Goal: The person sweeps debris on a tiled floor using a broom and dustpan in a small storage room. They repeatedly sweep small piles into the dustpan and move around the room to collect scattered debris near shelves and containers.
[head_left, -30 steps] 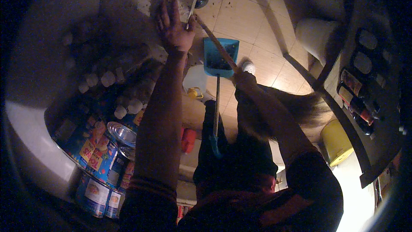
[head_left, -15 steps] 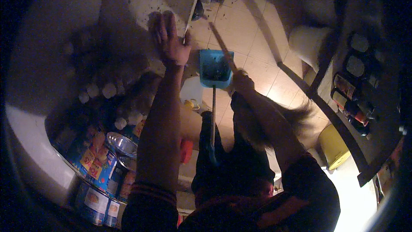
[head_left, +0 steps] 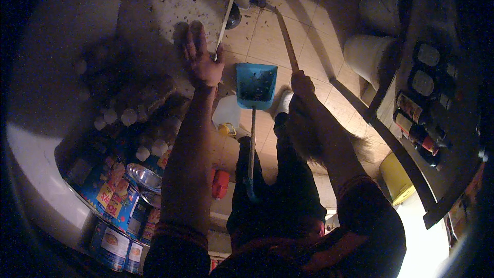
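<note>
My left hand (head_left: pixel 202 62) is open, its palm and fingers resting at the edge of a speckled board or shelf top (head_left: pixel 170 5), with the thumb at the rim. In my right hand (head_left: pixel 302 86) is the handle of a soft broom (head_left: pixel 287 38). The handle points away from me, and the pale bristles (head_left: pixel 364 146) fan out beneath my right forearm. Between my arms a blue dustpan (head_left: pixel 256 86) sits on the tiled floor, dark bits of debris inside it. Its long handle (head_left: pixel 252 149) runs back toward my legs.
A translucent jug with a yellow cap (head_left: pixel 225 129) stands left of the dustpan. Cans (head_left: pixel 114 242) and bottles crowd the left side. On the right are a dark rack frame (head_left: pixel 355 98), pale buckets (head_left: pixel 368 56), bottles (head_left: pixel 411 123) and a yellow pail (head_left: pixel 399 177). Dark specks dot the floor ahead.
My right hand has moved right and slightly forward, swinging the far end of the broom handle right and away from me. My left hand stays at the board's edge.
</note>
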`<move>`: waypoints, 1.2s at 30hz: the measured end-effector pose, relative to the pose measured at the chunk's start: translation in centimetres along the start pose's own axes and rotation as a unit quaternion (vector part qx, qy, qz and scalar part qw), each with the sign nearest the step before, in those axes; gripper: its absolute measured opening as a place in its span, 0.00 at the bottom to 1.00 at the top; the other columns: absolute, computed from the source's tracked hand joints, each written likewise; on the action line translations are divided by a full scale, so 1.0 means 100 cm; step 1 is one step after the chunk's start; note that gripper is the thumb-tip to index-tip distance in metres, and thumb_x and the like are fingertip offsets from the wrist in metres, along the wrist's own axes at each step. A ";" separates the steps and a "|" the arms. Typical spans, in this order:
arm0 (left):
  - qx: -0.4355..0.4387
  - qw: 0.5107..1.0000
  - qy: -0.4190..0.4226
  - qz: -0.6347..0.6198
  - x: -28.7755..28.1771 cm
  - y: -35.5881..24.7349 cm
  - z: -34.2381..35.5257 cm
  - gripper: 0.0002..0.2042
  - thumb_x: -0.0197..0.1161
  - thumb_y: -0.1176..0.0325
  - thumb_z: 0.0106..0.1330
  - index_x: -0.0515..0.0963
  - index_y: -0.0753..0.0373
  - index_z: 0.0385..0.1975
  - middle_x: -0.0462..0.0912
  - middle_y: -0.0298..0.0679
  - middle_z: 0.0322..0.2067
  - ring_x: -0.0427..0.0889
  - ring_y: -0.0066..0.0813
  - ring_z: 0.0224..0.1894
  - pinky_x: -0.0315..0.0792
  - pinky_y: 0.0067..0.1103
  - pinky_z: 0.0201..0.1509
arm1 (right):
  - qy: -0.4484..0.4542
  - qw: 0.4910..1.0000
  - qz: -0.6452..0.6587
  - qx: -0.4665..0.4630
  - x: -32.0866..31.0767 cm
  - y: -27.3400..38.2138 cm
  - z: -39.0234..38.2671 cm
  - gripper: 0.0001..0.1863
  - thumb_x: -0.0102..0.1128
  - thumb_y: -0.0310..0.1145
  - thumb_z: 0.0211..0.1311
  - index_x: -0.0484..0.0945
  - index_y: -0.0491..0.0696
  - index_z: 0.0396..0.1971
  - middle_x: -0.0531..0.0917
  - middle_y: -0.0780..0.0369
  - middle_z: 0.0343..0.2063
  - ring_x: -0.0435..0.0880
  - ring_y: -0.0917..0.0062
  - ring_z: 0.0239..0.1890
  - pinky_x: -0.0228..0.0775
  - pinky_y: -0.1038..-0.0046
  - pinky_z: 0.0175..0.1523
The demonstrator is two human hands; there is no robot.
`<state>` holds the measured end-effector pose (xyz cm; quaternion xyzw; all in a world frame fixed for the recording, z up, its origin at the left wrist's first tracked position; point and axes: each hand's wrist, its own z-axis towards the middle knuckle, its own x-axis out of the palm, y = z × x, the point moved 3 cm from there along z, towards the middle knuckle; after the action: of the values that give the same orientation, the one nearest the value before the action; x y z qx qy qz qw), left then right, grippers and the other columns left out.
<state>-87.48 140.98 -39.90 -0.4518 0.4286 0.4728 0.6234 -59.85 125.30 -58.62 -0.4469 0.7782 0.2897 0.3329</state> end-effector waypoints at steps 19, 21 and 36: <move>0.017 1.000 -0.012 -0.009 -0.003 -0.004 0.005 0.31 0.52 0.47 0.59 0.61 0.58 0.60 0.57 0.48 0.61 0.57 0.49 0.63 0.51 0.40 0.66 | -0.049 0.998 -0.028 -0.021 0.003 -0.022 0.033 0.18 0.43 0.46 0.63 0.70 0.46 0.25 0.79 0.54 0.18 0.81 0.62 0.18 0.73 0.61 0.21; 0.018 1.000 -0.016 0.006 -0.003 -0.003 0.004 0.31 0.52 0.48 0.59 0.61 0.58 0.60 0.57 0.48 0.61 0.57 0.49 0.63 0.51 0.41 0.66 | -0.261 0.942 -0.196 -0.080 0.001 -0.010 0.037 0.16 0.45 0.44 0.61 0.69 0.48 0.22 0.74 0.60 0.12 0.78 0.68 0.13 0.71 0.65 0.15; 0.014 1.000 0.007 -0.010 -0.005 -0.006 0.006 0.33 0.56 0.50 0.58 0.59 0.60 0.61 0.56 0.49 0.61 0.52 0.51 0.65 0.47 0.42 0.66 | -0.149 0.978 -0.141 -0.041 -0.004 -0.017 0.055 0.12 0.47 0.38 0.59 0.70 0.47 0.21 0.71 0.67 0.10 0.74 0.79 0.09 0.68 0.73 0.11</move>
<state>-86.88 141.33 -39.18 -0.4505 0.4350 0.4579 0.6310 -56.77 128.88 -61.86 -0.5171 0.6369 0.3348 0.4635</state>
